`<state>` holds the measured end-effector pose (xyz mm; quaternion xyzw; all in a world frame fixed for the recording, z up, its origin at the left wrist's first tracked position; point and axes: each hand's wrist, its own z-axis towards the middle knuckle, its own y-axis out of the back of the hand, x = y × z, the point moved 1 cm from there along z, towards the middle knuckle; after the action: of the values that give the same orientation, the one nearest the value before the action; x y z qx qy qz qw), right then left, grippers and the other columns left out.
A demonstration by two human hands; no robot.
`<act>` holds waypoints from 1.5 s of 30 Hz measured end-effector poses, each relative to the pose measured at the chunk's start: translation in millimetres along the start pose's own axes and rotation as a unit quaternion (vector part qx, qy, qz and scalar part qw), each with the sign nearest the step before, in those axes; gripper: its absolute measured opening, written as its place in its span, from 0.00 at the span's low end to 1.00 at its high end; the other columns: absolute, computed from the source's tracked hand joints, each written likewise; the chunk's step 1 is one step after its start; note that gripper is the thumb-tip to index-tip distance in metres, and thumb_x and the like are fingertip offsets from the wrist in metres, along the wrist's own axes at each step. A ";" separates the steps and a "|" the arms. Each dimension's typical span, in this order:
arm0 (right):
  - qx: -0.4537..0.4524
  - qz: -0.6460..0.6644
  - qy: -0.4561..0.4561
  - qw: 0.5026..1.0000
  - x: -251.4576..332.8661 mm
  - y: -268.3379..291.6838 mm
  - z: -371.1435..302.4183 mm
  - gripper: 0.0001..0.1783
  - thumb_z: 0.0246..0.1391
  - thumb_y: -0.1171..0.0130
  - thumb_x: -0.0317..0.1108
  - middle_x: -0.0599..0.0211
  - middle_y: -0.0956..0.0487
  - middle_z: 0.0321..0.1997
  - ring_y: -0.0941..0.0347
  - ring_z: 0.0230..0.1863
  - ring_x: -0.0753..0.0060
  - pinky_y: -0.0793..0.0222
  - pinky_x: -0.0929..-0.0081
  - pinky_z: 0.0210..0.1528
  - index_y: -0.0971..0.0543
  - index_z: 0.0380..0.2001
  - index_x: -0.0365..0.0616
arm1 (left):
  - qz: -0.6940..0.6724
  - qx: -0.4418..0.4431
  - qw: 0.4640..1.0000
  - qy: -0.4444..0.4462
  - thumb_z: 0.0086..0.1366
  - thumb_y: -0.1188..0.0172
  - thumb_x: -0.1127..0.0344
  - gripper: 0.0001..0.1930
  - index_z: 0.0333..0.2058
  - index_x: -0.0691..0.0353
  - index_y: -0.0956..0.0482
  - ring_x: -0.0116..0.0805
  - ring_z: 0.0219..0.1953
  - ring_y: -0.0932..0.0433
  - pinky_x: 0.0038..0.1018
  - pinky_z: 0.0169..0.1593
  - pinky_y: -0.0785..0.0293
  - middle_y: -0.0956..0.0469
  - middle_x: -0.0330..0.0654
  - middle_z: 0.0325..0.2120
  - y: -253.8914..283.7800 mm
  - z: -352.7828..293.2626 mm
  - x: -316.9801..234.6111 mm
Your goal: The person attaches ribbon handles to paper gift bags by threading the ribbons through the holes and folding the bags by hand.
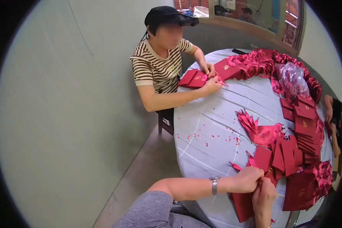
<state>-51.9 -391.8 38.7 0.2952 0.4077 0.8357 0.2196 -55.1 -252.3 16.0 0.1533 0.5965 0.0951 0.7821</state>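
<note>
Your left hand [249, 179] and right hand [265, 197] pinch a red paper gift bag [242, 208] near the white tablecloth's [207, 164] edge, apparently steadying it, with pink ribbons [264, 133] nearby; exact fingertip contact is hidden.

bags [242, 207]: deep red, gold-marked | ribbons [263, 133]: hot pink | tablecloth [224, 104]: whitish | shirt [165, 72]: dark-and-cream stripes | sleeve [150, 207]: grey

Illegible gold emblems [304, 124] on red bags [306, 130]
</note>
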 end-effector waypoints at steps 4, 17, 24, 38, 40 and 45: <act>0.034 0.040 -0.049 0.997 -7.6 -1.2 0.1 0.06 0.43 0.46 0.21 0.53 0.26 0.24 0.28 0.27 0.48 0.35 0.58 0.28 0.28 0.28 0.40 | 0.080 0.003 0.996 -0.046 0.48 0.46 0.75 0.04 0.24 0.68 0.28 0.56 0.33 0.25 0.43 0.34 0.31 0.25 0.56 0.26 -9.7 -3.3 2.7; 0.075 0.146 -0.199 0.966 -8.4 5.4 4.1 0.05 0.41 0.45 0.18 0.54 0.28 0.20 0.29 0.23 0.50 0.35 0.61 0.27 0.29 0.23 0.38 | 0.013 0.010 1.000 -0.013 0.50 0.49 0.75 0.03 0.24 0.69 0.29 0.58 0.32 0.27 0.46 0.34 0.33 0.26 0.57 0.24 -8.8 -5.1 2.7; 0.041 0.035 -0.045 0.998 -9.5 -1.1 -1.1 0.06 0.40 0.46 0.17 0.53 0.26 0.22 0.28 0.24 0.50 0.34 0.62 0.27 0.29 0.23 0.38 | 0.026 -0.003 1.000 -0.015 0.48 0.48 0.74 0.03 0.23 0.68 0.29 0.59 0.32 0.27 0.47 0.34 0.33 0.26 0.57 0.24 -8.3 -1.1 4.7; 0.087 0.140 -0.221 0.961 -17.7 6.1 -0.4 0.08 0.43 0.43 0.18 0.58 0.28 0.19 0.30 0.21 0.69 0.37 0.72 0.25 0.31 0.26 0.36 | 0.013 0.016 0.999 -0.036 0.46 0.47 0.74 0.04 0.22 0.69 0.27 0.57 0.29 0.25 0.46 0.31 0.33 0.26 0.57 0.21 -5.5 -2.4 -0.3; 0.087 0.150 -0.231 0.957 -9.9 14.4 7.7 0.09 0.42 0.43 0.18 0.58 0.28 0.20 0.30 0.21 0.68 0.36 0.71 0.25 0.30 0.29 0.37 | 0.002 0.018 0.999 -0.030 0.46 0.46 0.74 0.04 0.22 0.68 0.27 0.57 0.29 0.25 0.46 0.31 0.33 0.27 0.57 0.20 0.0 0.5 -0.9; 0.105 0.135 -0.237 0.956 -4.8 19.1 15.7 0.16 0.42 0.41 0.19 0.59 0.26 0.21 0.29 0.21 0.68 0.36 0.72 0.26 0.30 0.37 0.38 | -0.044 0.090 0.995 -0.023 0.47 0.50 0.75 0.08 0.27 0.70 0.24 0.52 0.25 0.23 0.41 0.29 0.30 0.25 0.58 0.20 12.6 7.9 1.2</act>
<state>-40.3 -397.0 60.5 0.5585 0.3856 0.7162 0.1630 -46.7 -241.1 21.3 0.1987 0.5909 0.0028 0.7819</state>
